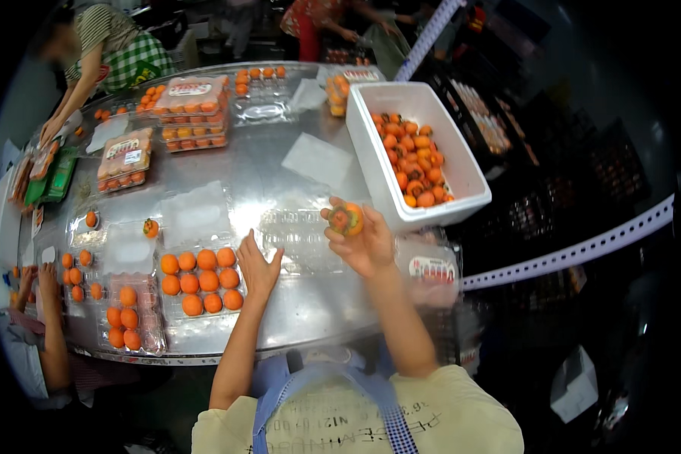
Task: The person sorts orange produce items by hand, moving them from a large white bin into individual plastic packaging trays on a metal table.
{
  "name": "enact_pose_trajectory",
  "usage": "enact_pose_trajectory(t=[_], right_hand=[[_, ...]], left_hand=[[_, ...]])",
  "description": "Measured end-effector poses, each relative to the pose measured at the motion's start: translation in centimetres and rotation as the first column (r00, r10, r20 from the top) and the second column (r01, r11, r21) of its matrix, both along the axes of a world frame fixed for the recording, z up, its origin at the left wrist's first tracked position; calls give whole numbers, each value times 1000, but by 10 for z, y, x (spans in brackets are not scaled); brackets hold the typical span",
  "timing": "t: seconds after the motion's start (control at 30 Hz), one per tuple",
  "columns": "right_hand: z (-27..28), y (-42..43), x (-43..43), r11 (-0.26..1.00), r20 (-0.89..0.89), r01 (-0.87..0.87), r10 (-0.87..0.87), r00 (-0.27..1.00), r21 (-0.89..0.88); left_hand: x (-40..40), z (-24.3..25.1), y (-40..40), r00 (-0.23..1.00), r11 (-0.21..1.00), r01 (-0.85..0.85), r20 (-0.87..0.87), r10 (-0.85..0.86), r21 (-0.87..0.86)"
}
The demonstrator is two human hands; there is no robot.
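Note:
In my right hand [371,244] is an orange persimmon [346,219], its leafy green calyx facing up. My left hand [259,265] has its fingers apart and holds nothing. It is at the right edge of a clear plastic clamshell tray [173,309]; whether it touches the tray I cannot tell. Rows of smooth orange persimmons [208,281] fill that tray, and its lid [196,213] lies folded back. Between my hands and slightly beyond them lies another clear plastic tray [295,227], with no fruit visible in it.
A white foam box [369,147] of loose persimmons [414,159] stands at the far right. Stacked fruit packs [193,119] and a white sheet [318,160] lie farther back. A part-filled tray [150,312] is to the left. Co-workers' hands [48,278] work at the left edge.

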State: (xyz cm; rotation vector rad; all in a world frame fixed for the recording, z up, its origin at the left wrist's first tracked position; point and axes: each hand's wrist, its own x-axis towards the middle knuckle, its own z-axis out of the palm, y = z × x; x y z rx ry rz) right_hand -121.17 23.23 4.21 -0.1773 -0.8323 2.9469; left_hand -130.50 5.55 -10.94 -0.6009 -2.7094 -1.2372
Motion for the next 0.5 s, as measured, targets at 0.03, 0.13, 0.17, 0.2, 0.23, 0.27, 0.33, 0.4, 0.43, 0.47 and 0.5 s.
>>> enact_pose_trajectory(t=[0.03,0.13,0.17,0.2,0.23,0.27,0.33,0.4,0.43,0.47,0.5], right_hand=[[6,-3,14,999,-50,19,-22,999,-49],[10,-1,57,997,-76,79,-80,994,-23],[8,1,71,993,-74,109,-111,991,-33],[9,2,83,992,-61,129,-128,990,15],[6,4,96,986,-45,152,-149,988,62],[1,6,107,982,-46,181,-179,983,54],[-8,10,132,962,-133,248,-232,964,114],[-12,10,157,951,-117,298,-287,951,87],[-13,12,169,946,-102,319,-312,945,64],[-16,16,180,934,-116,346,-335,935,86],[-17,15,188,927,-114,366,-357,927,77]], left_hand=[[3,12,1,999,999,6,-40,-4,50],[25,48,12,993,977,110,-59,-100,184],[33,51,19,990,975,139,-57,-131,174],[40,56,24,975,950,224,-66,-214,217],[49,60,32,951,915,308,-74,-299,260],[59,66,41,935,888,353,-75,-347,296],[79,76,57,892,846,447,-78,-444,292],[99,84,70,831,785,549,-88,-549,287],[108,90,74,818,774,568,-86,-569,282],[118,97,79,779,740,623,-118,-615,256],[126,100,83,737,703,674,-147,-659,226]])
